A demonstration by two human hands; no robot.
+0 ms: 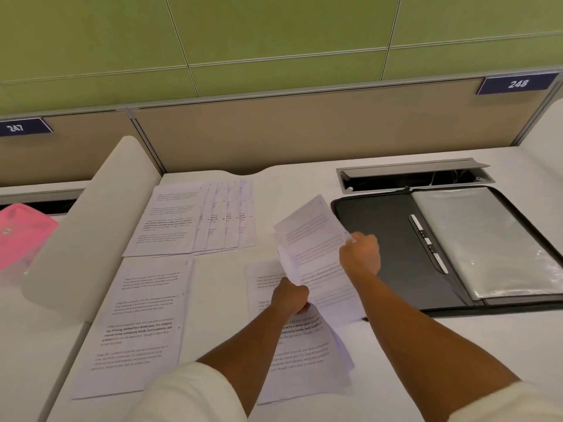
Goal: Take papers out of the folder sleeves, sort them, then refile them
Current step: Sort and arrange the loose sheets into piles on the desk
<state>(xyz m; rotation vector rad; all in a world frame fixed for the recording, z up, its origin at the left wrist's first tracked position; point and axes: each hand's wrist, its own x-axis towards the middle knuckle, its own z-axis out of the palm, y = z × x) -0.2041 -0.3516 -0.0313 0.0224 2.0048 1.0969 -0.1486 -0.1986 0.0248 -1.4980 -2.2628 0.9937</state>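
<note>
Two hands (291, 295) (361, 254) outstretched, fingers (353, 239) pinching one raised sheet (313, 239).

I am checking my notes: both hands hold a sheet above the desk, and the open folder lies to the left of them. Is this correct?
One thing is wrong: the head view shows the open folder lying to the right of the hands, not the left. Both the left hand and the right hand do hold a sheet above the desk.

— What couldn't you make out?
— The raised sheet (313, 239) was blurred, its text unreadable to me. The pink item (21, 236) and the folder (380, 239) ran off the edges.
— And the fanned pages (225, 214)?
— Mostly overlapped.
</note>
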